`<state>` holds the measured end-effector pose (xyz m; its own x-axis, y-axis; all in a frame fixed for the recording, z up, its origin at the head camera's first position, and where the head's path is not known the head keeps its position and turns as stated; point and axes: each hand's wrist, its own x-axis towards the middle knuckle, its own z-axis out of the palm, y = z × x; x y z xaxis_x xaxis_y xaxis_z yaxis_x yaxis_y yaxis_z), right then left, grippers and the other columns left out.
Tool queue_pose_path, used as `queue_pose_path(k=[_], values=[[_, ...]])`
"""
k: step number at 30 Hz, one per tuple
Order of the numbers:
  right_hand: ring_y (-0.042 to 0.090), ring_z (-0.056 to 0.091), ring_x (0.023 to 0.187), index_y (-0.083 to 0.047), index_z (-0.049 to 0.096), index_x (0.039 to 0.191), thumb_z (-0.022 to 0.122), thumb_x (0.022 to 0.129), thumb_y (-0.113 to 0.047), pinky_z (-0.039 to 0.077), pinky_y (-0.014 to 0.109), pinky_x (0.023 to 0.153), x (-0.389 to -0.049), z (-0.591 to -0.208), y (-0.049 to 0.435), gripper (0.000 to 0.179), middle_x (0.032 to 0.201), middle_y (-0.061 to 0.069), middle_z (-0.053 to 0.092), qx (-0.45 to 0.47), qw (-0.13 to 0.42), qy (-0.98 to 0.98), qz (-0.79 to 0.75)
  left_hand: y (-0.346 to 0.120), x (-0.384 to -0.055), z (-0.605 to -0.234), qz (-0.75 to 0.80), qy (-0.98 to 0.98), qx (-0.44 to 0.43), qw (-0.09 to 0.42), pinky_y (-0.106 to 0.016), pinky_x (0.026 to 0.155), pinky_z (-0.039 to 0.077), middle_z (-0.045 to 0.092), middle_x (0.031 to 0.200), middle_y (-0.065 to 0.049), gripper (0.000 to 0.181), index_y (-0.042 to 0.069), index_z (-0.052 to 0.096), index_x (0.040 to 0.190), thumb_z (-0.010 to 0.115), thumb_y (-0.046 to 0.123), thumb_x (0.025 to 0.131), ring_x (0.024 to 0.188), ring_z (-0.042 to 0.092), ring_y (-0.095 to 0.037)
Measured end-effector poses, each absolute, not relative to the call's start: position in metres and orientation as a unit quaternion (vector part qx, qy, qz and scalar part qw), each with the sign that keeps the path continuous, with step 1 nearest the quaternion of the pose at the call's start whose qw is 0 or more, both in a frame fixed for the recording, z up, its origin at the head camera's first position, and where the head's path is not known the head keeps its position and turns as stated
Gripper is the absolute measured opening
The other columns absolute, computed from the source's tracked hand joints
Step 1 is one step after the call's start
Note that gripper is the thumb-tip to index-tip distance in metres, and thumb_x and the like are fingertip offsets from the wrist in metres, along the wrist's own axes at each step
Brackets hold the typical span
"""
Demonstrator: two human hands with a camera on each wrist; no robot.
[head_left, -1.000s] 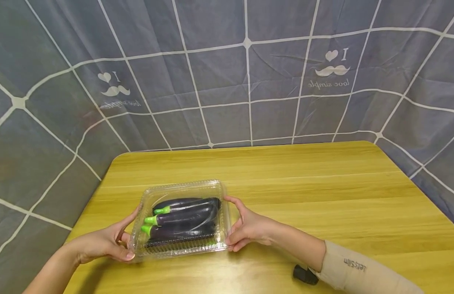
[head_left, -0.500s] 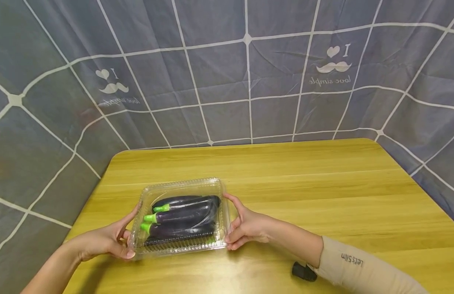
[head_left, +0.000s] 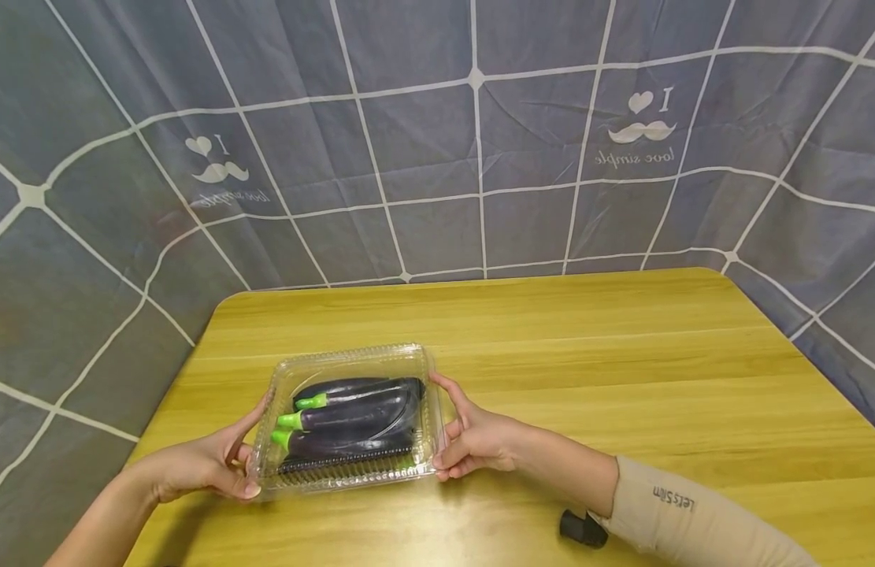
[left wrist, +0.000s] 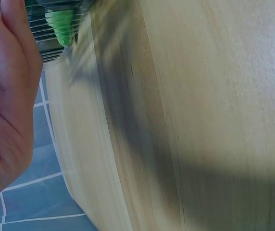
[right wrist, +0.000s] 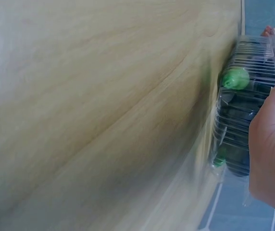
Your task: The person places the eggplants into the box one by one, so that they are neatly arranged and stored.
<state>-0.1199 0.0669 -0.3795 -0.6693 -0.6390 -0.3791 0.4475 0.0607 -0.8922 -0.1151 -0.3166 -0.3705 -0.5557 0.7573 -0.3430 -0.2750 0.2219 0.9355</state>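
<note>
A clear plastic clamshell box (head_left: 352,475) with ribbed walls is closed over several dark purple eggplants (head_left: 355,417). Their bright green stem ends point mostly left. My left hand (head_left: 199,465) grips the box's left side, thumb at the near left corner. On the opposite side my right hand (head_left: 480,439) holds the right edge, forefinger stretched along it and thumb near the front corner. The right wrist view shows the ribbed wall (right wrist: 236,125) raised off the tabletop, with a green stem (right wrist: 236,78) showing through. Some fingertips are hidden beneath or behind the box.
The yellow wood-grain table (head_left: 586,354) spreads beneath the box, its rounded far edge against a grey curtain (head_left: 437,157) with white grid lines. A small black object (head_left: 582,529) lies by the right forearm's beige sleeve (head_left: 692,512).
Both hands keep their hold and the box stays almost in place. The right forearm has shifted very slightly left, and the view has tilted a little.
</note>
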Motion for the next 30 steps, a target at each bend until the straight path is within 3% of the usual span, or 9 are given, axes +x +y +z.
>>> queue_pose_path(k=[14, 19, 24, 30], values=[[0.018, 0.061, 0.056, -0.041, -0.002, 0.147, 0.056, 0.073, 0.024, 0.047, 0.021, 0.050, -0.1211, -0.3822, 0.0667, 0.114, 0.071, 0.011, 0.055, -0.080, 0.385, 0.615, -0.684, -0.3156, -0.1152, -0.3710, 0.596, 0.651, 0.190, 0.430, -0.023, 0.066, 0.048, 0.053, 0.082, -0.002, 0.113, 0.021, -0.039, 0.133, 0.060, -0.005, 0.084, 0.075, 0.058, -0.010], [0.020, 0.062, 0.058, -0.039, -0.002, 0.147, 0.060, 0.075, 0.021, 0.051, 0.026, 0.053, -0.1229, -0.3833, 0.0680, 0.112, 0.068, 0.012, 0.059, -0.091, 0.383, 0.622, -0.677, -0.3168, -0.1151, -0.3707, 0.593, 0.652, 0.189, 0.433, -0.021, 0.065, 0.047, 0.051, 0.083, -0.001, 0.113, 0.024, -0.039, 0.133, 0.059, -0.005, 0.086, 0.075, 0.057, -0.010], [0.021, 0.063, 0.060, -0.037, -0.004, 0.148, 0.060, 0.077, 0.019, 0.054, 0.034, 0.061, -0.1236, -0.3841, 0.0688, 0.111, 0.069, 0.013, 0.060, -0.104, 0.388, 0.621, -0.673, -0.3197, -0.1106, -0.3723, 0.592, 0.657, 0.199, 0.422, -0.025, 0.071, 0.050, 0.050, 0.085, -0.001, 0.113, 0.026, -0.039, 0.134, 0.059, -0.007, 0.086, 0.077, 0.057, -0.009], [0.021, 0.063, 0.060, -0.036, -0.006, 0.148, 0.060, 0.078, 0.019, 0.054, 0.040, 0.066, -0.1251, -0.3852, 0.0722, 0.111, 0.072, 0.017, 0.062, -0.114, 0.392, 0.615, -0.674, -0.3195, -0.1084, -0.3741, 0.603, 0.644, 0.225, 0.414, -0.026, 0.075, 0.051, 0.052, 0.096, -0.008, 0.112, 0.030, -0.038, 0.135, 0.056, -0.008, 0.087, 0.079, 0.058, -0.009]])
